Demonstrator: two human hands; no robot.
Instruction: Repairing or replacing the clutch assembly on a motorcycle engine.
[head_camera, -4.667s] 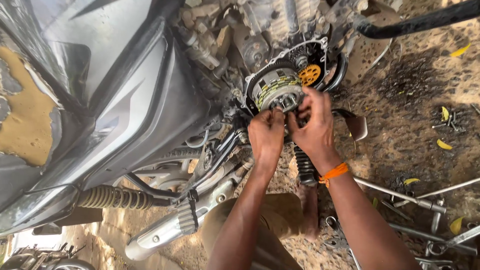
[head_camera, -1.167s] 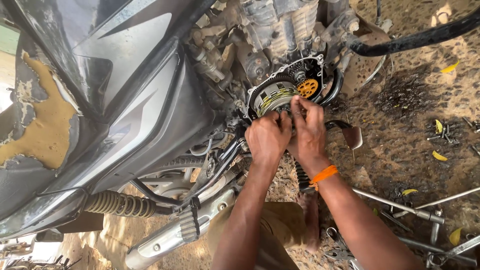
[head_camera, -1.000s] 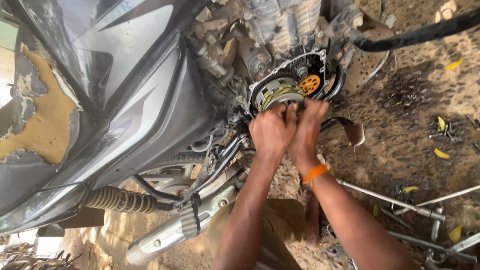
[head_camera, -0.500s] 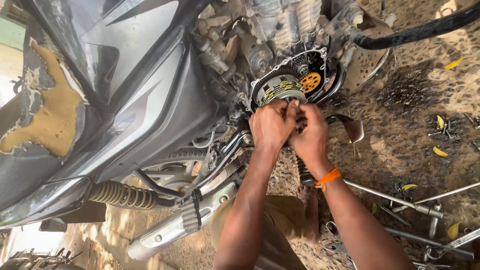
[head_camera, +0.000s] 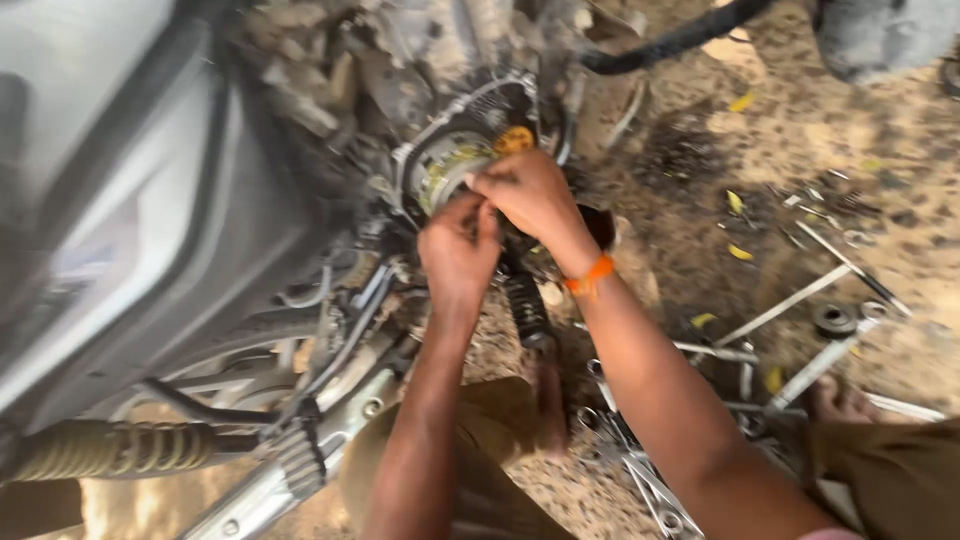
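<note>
Grey motorcycle (head_camera: 150, 200) filling the left half of the blurred view, sandy ground (head_camera: 800, 150) on the right strewn with metal rods and tools (head_camera: 800, 300). At the engine's open side, a round clutch assembly (head_camera: 450, 160) with an orange gear (head_camera: 515, 140) just beside it, both hands pressed against its lower edge. Left hand (head_camera: 458, 250) curled, fingers pinched at the assembly; right hand (head_camera: 530, 195), orange band (head_camera: 588, 275) at the wrist, closed over the same spot, held part too blurred to tell.

Two hands, left hand (head_camera: 458, 250) and right hand (head_camera: 528, 195), are working at one round engine assembly (head_camera: 455, 160) on one motorcycle (head_camera: 180, 200). One orange wristband (head_camera: 588, 275) is showing, and one coil spring (head_camera: 120, 450) is lying near left.
</note>
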